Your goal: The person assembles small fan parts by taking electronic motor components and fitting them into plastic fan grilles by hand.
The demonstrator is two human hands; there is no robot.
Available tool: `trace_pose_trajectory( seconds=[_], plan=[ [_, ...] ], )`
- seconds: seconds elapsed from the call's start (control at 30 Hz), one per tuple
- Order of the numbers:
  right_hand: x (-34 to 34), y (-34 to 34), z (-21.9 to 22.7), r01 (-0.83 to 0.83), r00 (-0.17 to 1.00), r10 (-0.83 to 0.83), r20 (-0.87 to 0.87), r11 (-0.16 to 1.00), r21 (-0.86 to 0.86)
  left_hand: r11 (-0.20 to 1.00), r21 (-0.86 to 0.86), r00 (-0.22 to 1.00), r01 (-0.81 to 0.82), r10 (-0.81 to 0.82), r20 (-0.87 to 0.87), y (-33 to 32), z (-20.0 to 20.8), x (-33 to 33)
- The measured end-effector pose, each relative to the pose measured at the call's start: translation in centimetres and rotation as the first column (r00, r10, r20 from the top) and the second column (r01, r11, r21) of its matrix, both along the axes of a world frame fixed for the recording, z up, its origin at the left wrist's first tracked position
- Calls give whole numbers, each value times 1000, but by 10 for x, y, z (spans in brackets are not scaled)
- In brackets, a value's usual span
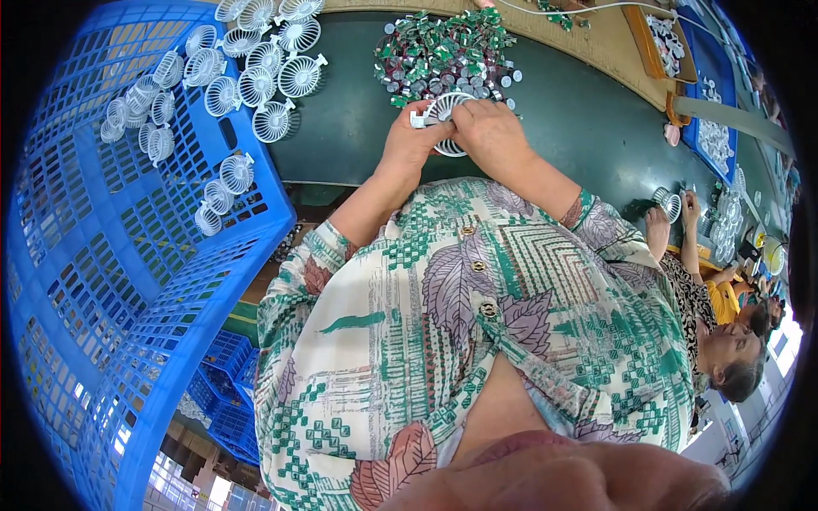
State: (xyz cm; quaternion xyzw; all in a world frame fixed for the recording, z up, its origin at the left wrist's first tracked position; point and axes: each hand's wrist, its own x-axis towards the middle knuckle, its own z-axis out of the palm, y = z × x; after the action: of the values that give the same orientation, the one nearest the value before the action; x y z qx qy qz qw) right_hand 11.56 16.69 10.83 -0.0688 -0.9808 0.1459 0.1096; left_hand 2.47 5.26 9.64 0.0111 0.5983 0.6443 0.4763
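Observation:
A white round fan housing (446, 109) with slatted ribs is held over the near part of the green table. Its short square stub is on the left side, and my left hand (407, 146) is closed around that side. My right hand (492, 138) is closed on the opposite edge, its fingers bent over the upper rim and partly hiding the inside. Whether a small part is between those fingers I cannot tell. Just beyond my hands lies a heap of small motors with green circuit boards (445, 55), some round silver motor ends showing.
At the left, several white fan housings (271, 121) lie beside and inside a large blue plastic crate (277, 200). On the right, a co-worker's hands (684, 213) hold another housing. An orange-edged box (652, 43) and a blue tray (731, 140) contain small white parts.

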Motion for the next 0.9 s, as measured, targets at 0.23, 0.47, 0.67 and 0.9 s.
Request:
trace_pose_trajectory(
  seconds=[0.23, 0.47, 0.67, 0.9],
  plan=[
    [20, 12, 18, 54, 979, -95, -181, 973, -224, 1000, 13, 968, 12, -8, -252, -3, 11, 1],
    [16, 19, -6, 251, 946, -308, 106, 482, -840, 990, 76, 947, 119, -90, -309, -2, 15, 1],
    [8, 6, -1, 233, 958, -269, 96, 544, -806, 993, 12, 916, 116, -102, -389, -7, 12, -5],
    [18, 13, -9, 276, 950, -242, 195, 369, -887, 983, -37, 832, 182, -173, -527, -6, 9, 1]
  ],
)
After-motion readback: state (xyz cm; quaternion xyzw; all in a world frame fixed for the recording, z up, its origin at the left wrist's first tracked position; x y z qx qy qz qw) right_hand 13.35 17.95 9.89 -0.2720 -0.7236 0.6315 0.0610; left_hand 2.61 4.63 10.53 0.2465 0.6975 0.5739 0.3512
